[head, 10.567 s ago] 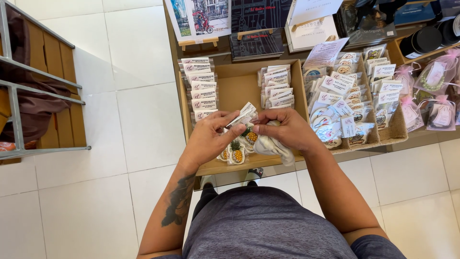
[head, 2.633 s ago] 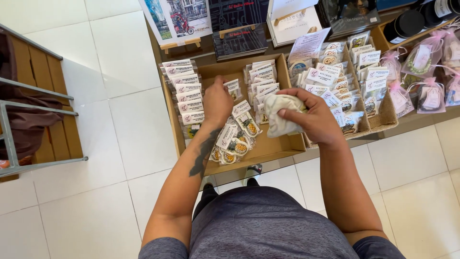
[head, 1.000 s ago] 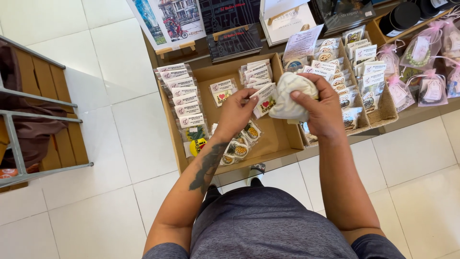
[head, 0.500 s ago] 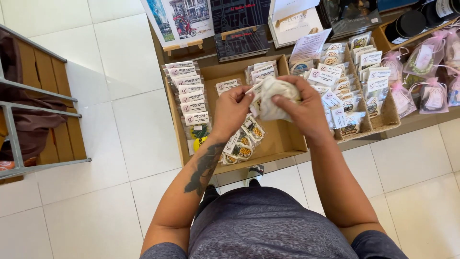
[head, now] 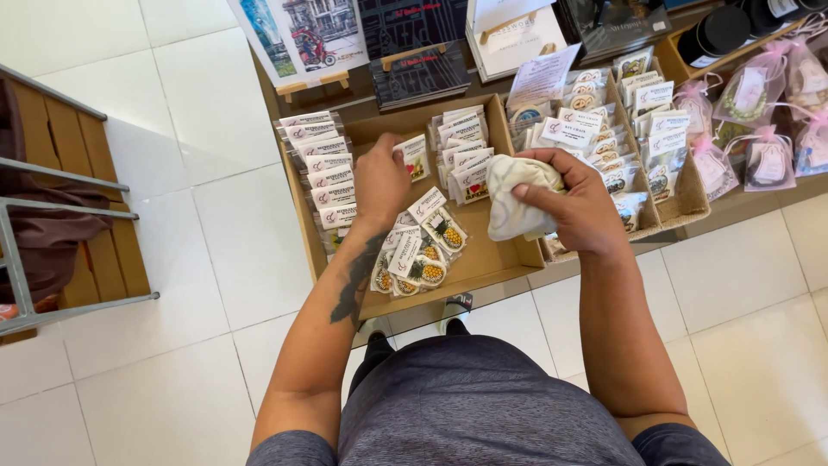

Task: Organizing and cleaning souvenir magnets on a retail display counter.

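While the right hand (head: 580, 207) keeps its fingers (head: 539, 192) clenched around a crumpled pale cloth (head: 515, 197) above the cardboard tray (head: 492, 259), the left hand (head: 381, 177) pinches a small packet (head: 415, 156) farther in, beyond the pineapple packets (head: 423, 250).

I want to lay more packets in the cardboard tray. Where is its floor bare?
In the cardboard tray, bare floor shows near the front right corner, between the pineapple packets and the right wall, below the white cloth. The left column of packets and back stack are crowded.

pale cream cloth (head: 517, 197); yellow pineapple-print packets (head: 423, 255); brown cardboard tray (head: 492, 259); pink gift bags (head: 759, 121).
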